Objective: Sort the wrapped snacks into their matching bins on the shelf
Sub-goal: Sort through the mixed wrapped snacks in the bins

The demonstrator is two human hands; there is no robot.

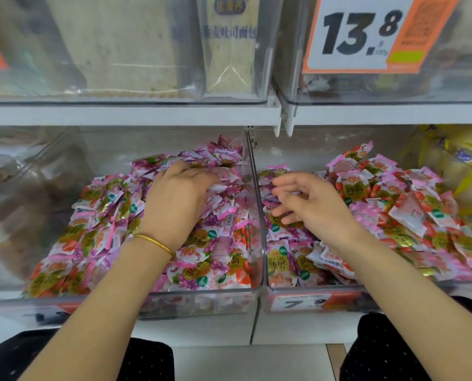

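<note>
My left hand (179,193) is down in the left bin (201,301), fingers curled into the heap and gripping a few of the purple packets (223,152) near the top of the pile. The fingertips are buried in wrappers, so I can't count how many it has. There's a gold bangle (155,243) on that wrist.

My right hand (309,199) hangs over the left end of the right bin (270,301), fingers loosely spread and holding nothing that I can make out. Right under it sits a small patch of stray purple ones (289,232), while the rest of that bin is the red strawberry packets (410,215), heaped high toward the right. The left bin is a mix too: purple at the back and middle, orange-printed packets (72,243) along the left and front.

Every wrapper has a gold patch with Chinese characters and a little green round badge, but it's all too small or upside down for me to read. The right bin's price tag (300,302) starts with a 7 and the rest is blurry.

Up on the next shelf (119,115) there's a big orange and white price sign (364,34) saying 13.8 with 500g in small print, plus a blurred QR code. Left of it is a bread bag (229,45) in a clear bin, where I can read 吐司面包. Far right there are yellow wrappers (462,160) in a neighbouring bin.
</note>
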